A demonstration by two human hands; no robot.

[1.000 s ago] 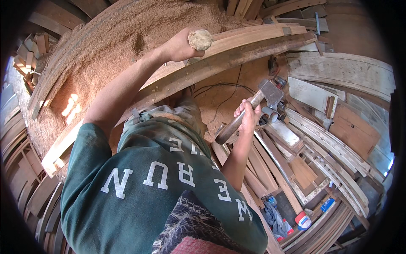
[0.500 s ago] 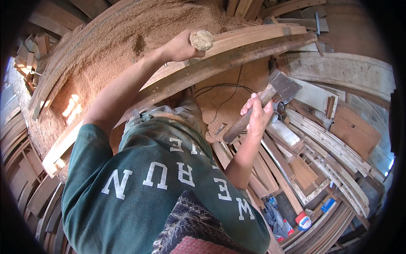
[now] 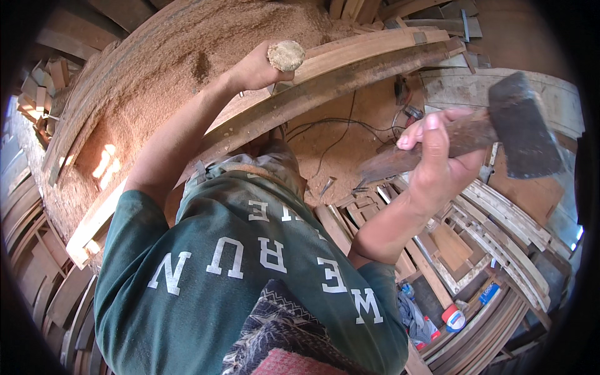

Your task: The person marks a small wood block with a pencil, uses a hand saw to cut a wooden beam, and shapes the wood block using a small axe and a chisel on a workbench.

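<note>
My left hand is closed round a chisel, whose pale, frayed round handle end faces up. Its blade is mostly hidden below the fist, which is over the long curved wooden beam. My right hand grips the wooden handle of a hatchet. The hatchet is raised to the right, well apart from the chisel, with its broad dark metal head at the far right end.
Sawdust is heaped beyond the beam. A black cable runs over the dusty floor. Stacked wooden strips and frames crowd the right side, with a red-and-white round item among them. More curved boards lean at the left.
My right hand has lifted the hatchet up and to the right, nearer the camera. My left hand keeps its hold on the chisel in nearly the same spot.
</note>
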